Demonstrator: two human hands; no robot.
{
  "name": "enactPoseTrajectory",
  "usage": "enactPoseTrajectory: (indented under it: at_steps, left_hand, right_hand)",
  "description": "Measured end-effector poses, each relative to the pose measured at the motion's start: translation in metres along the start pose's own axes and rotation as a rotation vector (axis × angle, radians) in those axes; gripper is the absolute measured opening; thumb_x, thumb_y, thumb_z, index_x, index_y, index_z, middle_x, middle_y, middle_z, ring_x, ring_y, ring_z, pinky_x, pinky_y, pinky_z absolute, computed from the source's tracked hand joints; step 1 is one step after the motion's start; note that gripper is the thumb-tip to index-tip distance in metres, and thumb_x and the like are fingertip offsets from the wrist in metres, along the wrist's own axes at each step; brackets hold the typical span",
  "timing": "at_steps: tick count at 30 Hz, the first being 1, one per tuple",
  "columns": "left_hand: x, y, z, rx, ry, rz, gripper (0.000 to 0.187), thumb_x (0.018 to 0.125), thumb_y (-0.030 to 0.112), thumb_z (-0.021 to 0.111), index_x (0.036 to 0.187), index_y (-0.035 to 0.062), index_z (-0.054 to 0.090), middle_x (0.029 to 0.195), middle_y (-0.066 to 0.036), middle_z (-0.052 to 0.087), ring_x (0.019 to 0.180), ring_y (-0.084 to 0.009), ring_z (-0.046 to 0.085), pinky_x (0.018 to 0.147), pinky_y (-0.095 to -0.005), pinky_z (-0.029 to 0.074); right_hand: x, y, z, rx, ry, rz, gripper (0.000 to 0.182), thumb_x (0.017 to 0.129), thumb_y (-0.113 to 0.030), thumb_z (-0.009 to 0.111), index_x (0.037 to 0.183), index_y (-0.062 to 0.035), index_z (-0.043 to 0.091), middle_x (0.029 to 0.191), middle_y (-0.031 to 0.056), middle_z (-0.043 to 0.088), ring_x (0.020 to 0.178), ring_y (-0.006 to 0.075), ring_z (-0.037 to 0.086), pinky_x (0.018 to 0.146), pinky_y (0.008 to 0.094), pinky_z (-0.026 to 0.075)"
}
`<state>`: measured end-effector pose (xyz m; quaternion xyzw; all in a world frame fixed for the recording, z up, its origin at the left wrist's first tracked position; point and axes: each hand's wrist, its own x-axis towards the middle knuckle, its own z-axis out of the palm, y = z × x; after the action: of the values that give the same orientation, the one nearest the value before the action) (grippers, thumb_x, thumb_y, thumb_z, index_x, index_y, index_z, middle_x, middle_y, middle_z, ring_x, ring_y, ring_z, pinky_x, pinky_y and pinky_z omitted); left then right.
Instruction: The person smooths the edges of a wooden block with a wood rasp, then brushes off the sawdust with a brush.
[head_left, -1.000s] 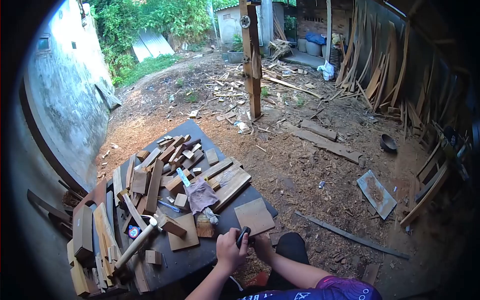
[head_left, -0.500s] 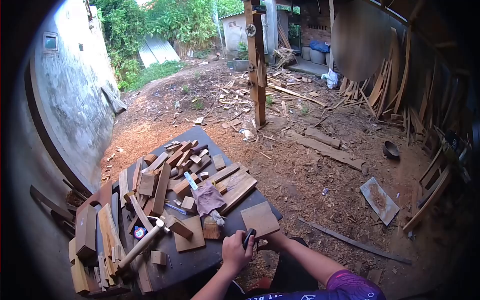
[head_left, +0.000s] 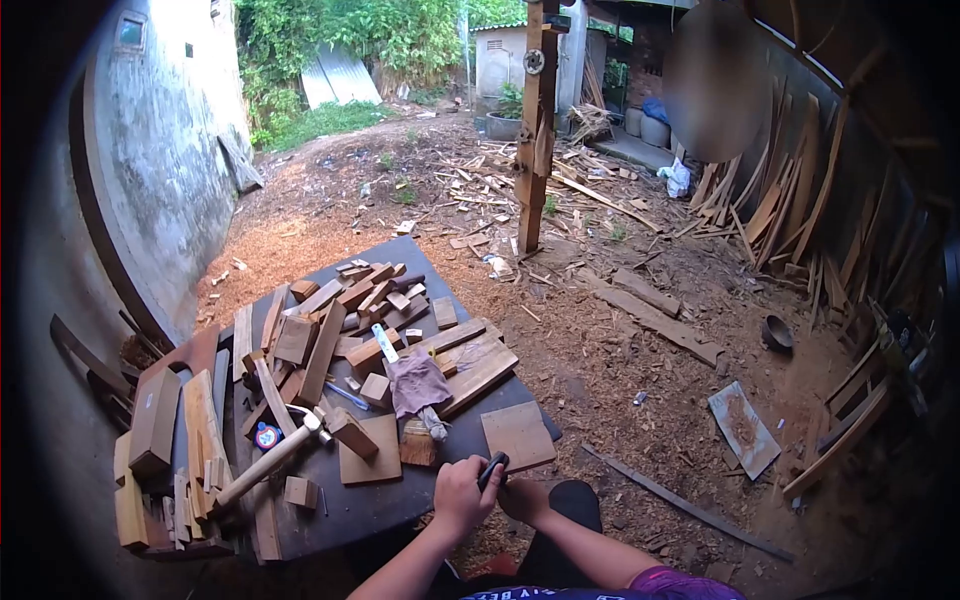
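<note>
At the near edge of the dark table (head_left: 375, 508), my left hand (head_left: 465, 493) is closed around a small black object (head_left: 492, 471). My right hand (head_left: 524, 500) is beside it, its fingers bent close to the black object; what they hold, if anything, is hidden. A square wooden board (head_left: 517, 436) lies on the table corner just beyond my hands. Left of them are a brush (head_left: 418, 444), a purple cloth (head_left: 418, 384), another flat square board (head_left: 371, 452) and a hammer (head_left: 270, 470).
Wood blocks (head_left: 323, 352) are piled on the table's far part. A wooden post (head_left: 535, 130) stands beyond it. Planks (head_left: 650, 310), a metal strip (head_left: 690, 503) and a white panel (head_left: 744, 428) lie on the ground at the right.
The view has shifted slightly. My right hand has come away from the square board, which now lies on the table, and is closer to my left hand.
</note>
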<state>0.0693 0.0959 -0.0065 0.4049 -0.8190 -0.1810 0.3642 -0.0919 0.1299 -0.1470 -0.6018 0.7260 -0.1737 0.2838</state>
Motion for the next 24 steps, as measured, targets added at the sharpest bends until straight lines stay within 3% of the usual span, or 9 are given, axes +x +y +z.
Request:
enactPoseTrajectory:
  at_steps: [2, 6, 7, 10, 16, 18, 20, 22, 24]
  left_hand:
    - [0.000, -0.001, 0.000, 0.039, -0.009, 0.037, 0.028, 0.098, 0.032, 0.068, 0.082, 0.0093, 0.062, 0.075, -0.011, 0.063, 0.070, -0.0332, 0.060, 0.068, -0.0446, 0.041]
    - [-0.001, -0.002, 0.003, 0.070, -0.004, 0.107, 0.030, 0.097, 0.032, 0.067, 0.079, 0.0092, 0.059, 0.072, -0.012, 0.058, 0.070, -0.0333, 0.058, 0.068, -0.0447, 0.040]
    - [-0.001, -0.002, 0.003, 0.062, 0.007, 0.112, 0.031, 0.097, 0.031, 0.067, 0.078, 0.0090, 0.058, 0.071, -0.012, 0.057, 0.069, -0.0337, 0.057, 0.067, -0.0448, 0.039]
    - [-0.002, -0.003, 0.003, 0.098, 0.034, 0.133, 0.031, 0.098, 0.033, 0.066, 0.079, 0.0098, 0.058, 0.071, -0.010, 0.058, 0.070, -0.0313, 0.059, 0.067, -0.0440, 0.040]
    - [-0.002, -0.004, 0.002, 0.101, 0.042, 0.146, 0.032, 0.098, 0.033, 0.065, 0.078, 0.0104, 0.058, 0.072, -0.009, 0.058, 0.070, -0.0301, 0.058, 0.068, -0.0427, 0.040]
    - [-0.002, -0.005, 0.001, 0.082, 0.043, 0.147, 0.031, 0.098, 0.033, 0.065, 0.078, 0.0105, 0.057, 0.072, -0.009, 0.058, 0.070, -0.0297, 0.058, 0.068, -0.0426, 0.040]
    - [-0.001, -0.005, -0.001, 0.068, 0.037, 0.142, 0.030, 0.098, 0.032, 0.065, 0.078, 0.0102, 0.057, 0.072, -0.009, 0.058, 0.070, -0.0303, 0.058, 0.069, -0.0429, 0.040]
    - [-0.002, -0.005, -0.002, 0.049, 0.014, 0.124, 0.028, 0.098, 0.030, 0.065, 0.079, 0.0096, 0.058, 0.073, -0.010, 0.058, 0.072, -0.0319, 0.058, 0.070, -0.0439, 0.041]
    - [-0.002, -0.003, -0.002, 0.043, 0.012, 0.127, 0.028, 0.098, 0.029, 0.065, 0.079, 0.0098, 0.058, 0.073, -0.010, 0.058, 0.072, -0.0316, 0.058, 0.069, -0.0436, 0.040]
  right_hand:
    - [0.021, 0.023, 0.023, 0.174, -0.068, -0.029, 0.059, 0.103, -0.056, 0.049, 0.096, -0.0055, 0.079, 0.098, 0.0247, 0.076, 0.093, 0.0440, 0.074, 0.080, 0.0565, 0.055]
    - [0.006, 0.001, 0.041, 1.034, -0.106, -0.133, 0.054, 0.108, -0.055, 0.046, 0.115, -0.0043, 0.064, 0.102, 0.0106, 0.071, 0.092, 0.0291, 0.071, 0.076, 0.0434, 0.055]
    - [0.004, -0.002, 0.045, 1.279, -0.229, -0.123, 0.037, 0.109, -0.040, 0.052, 0.125, -0.0061, 0.055, 0.112, 0.0036, 0.063, 0.102, 0.0206, 0.064, 0.083, 0.0384, 0.055]
    - [-0.008, 0.001, 0.045, 0.489, 0.068, -0.601, 0.029, 0.107, -0.027, 0.058, 0.127, -0.0068, 0.055, 0.118, 0.0039, 0.062, 0.108, 0.0196, 0.062, 0.089, 0.0389, 0.054]
    - [0.011, 0.026, 0.036, 0.796, -0.221, -0.480, 0.039, 0.102, -0.019, 0.066, 0.136, -0.0061, 0.053, 0.122, 0.0077, 0.064, 0.113, 0.0196, 0.064, 0.090, 0.0380, 0.056]
    - [0.018, 0.032, 0.012, 0.934, -0.388, -0.064, 0.042, 0.100, -0.023, 0.070, 0.136, -0.0058, 0.056, 0.121, 0.0084, 0.066, 0.111, 0.0183, 0.067, 0.086, 0.0366, 0.057]
    - [0.033, 0.050, 0.000, 0.839, -0.390, 0.031, 0.043, 0.098, -0.026, 0.074, 0.134, -0.0057, 0.060, 0.119, 0.0088, 0.069, 0.107, 0.0175, 0.070, 0.083, 0.0356, 0.058]
    - [0.047, 0.060, -0.010, 0.531, -0.234, -0.184, 0.044, 0.095, -0.031, 0.077, 0.130, -0.0057, 0.064, 0.115, 0.0091, 0.072, 0.101, 0.0172, 0.072, 0.080, 0.0352, 0.059]
    - [0.042, 0.060, -0.017, 0.477, -0.109, -0.248, 0.031, 0.089, -0.024, 0.078, 0.110, -0.0031, 0.069, 0.105, 0.0085, 0.072, 0.093, 0.0191, 0.069, 0.080, 0.0376, 0.055]
